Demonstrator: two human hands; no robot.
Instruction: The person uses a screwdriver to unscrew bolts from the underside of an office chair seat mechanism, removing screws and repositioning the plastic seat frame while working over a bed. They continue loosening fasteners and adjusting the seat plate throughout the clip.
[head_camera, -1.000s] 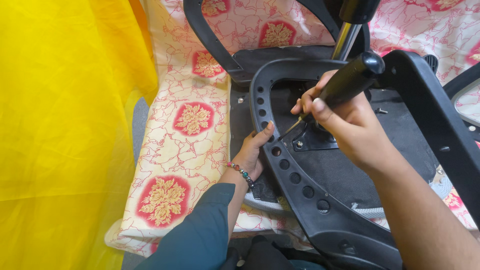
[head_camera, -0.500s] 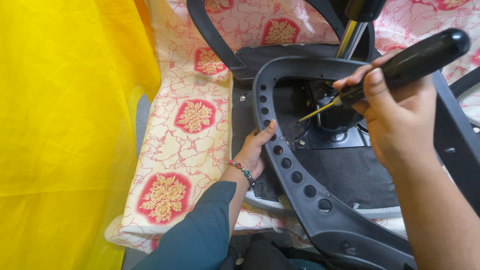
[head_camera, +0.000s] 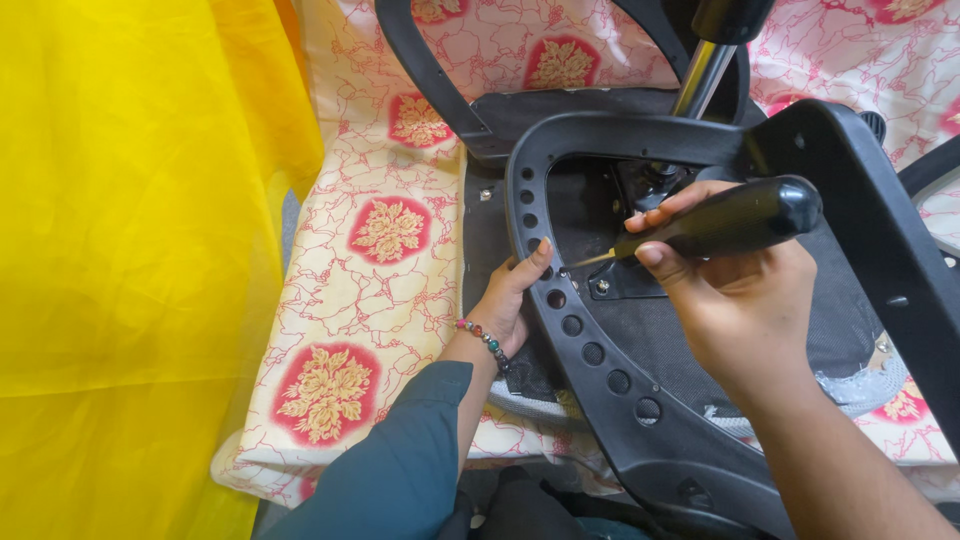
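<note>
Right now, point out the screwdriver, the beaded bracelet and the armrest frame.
screwdriver (head_camera: 735, 220), head view, on its black handle.
beaded bracelet (head_camera: 484, 338), head view, on the beads at the wrist.
armrest frame (head_camera: 585, 352), head view, on the holed black bar.
</note>
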